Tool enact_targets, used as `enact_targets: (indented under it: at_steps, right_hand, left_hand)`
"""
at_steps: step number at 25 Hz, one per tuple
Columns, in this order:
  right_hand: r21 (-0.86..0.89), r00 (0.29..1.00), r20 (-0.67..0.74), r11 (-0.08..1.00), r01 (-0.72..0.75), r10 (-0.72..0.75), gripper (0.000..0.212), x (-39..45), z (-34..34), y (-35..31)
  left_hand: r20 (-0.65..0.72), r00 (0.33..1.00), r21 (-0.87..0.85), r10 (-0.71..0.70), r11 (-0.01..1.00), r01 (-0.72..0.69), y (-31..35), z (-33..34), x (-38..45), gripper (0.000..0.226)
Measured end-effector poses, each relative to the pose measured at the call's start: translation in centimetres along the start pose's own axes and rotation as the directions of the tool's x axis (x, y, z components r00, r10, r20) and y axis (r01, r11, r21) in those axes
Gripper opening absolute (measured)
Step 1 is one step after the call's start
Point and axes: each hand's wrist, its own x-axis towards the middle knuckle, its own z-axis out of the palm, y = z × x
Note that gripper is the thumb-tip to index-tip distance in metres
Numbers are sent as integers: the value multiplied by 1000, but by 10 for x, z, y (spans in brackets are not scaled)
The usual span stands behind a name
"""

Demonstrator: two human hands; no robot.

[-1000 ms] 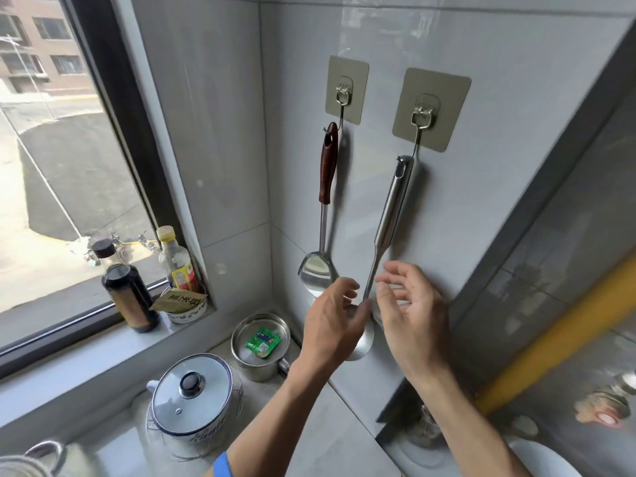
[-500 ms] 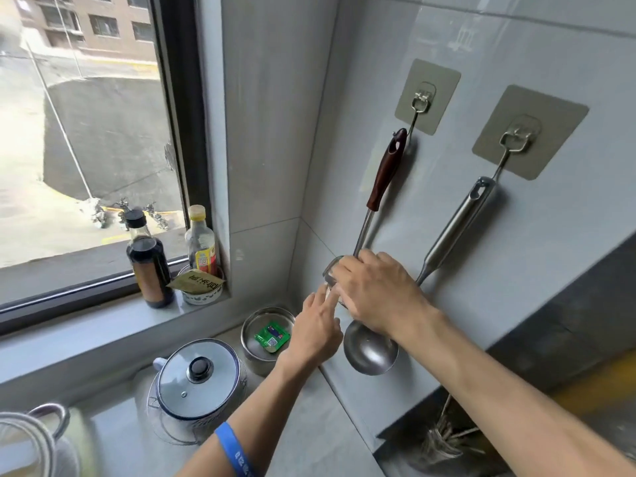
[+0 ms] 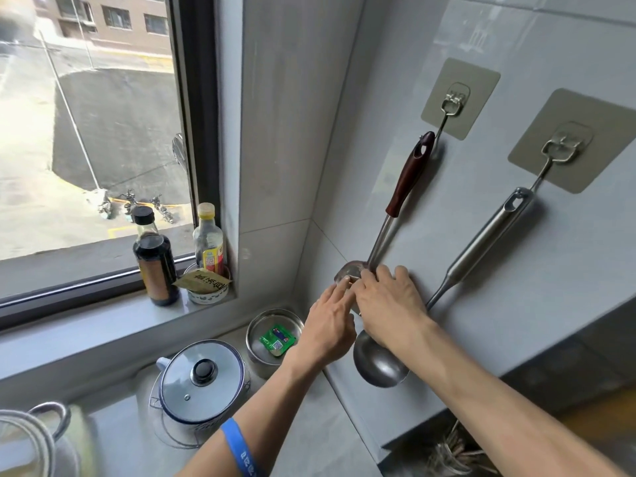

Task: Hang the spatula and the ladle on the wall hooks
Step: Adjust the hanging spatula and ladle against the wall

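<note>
The spatula (image 3: 409,177), with a dark red-brown handle and steel shaft, hangs from the left wall hook (image 3: 454,103). The all-steel ladle (image 3: 481,246) hangs from the right wall hook (image 3: 561,149), its bowl low against the tile. My right hand (image 3: 389,304) covers the spatula's blade, fingers curled over it. My left hand (image 3: 330,325) touches the blade's left edge with its fingertips. Most of the blade is hidden behind the hands, and my right forearm crosses part of the ladle's bowl.
On the counter below stand a small steel bowl (image 3: 256,342) holding a green packet and a lidded pot (image 3: 203,380). A dark sauce bottle (image 3: 153,259), a second bottle (image 3: 208,235) and a small dish sit on the windowsill. A utensil holder (image 3: 451,452) is at bottom right.
Both hands moved left from the ladle's bowl to the spatula's blade, and the view swung left. The ladle now hangs free on its hook.
</note>
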Motion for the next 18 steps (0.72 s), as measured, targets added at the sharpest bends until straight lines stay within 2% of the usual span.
enact_targets:
  at_steps: [6,14,18]
  right_hand:
    - [-59,999,32,998,-22,24,41,-5,8,-6]
    - [-56,998,42,998,-38,40,48,-6,11,-6]
    - [39,999,32,999,-32,31,46,-13,4,-9]
  left_hand:
    - [130,992,62,-6,998,-2,-8,0,-2,78]
    - [165,986,77,-19,997,6,-6,-7,-2,79]
    - [207,977,76,-45,997,30,-4,-6,-1,73]
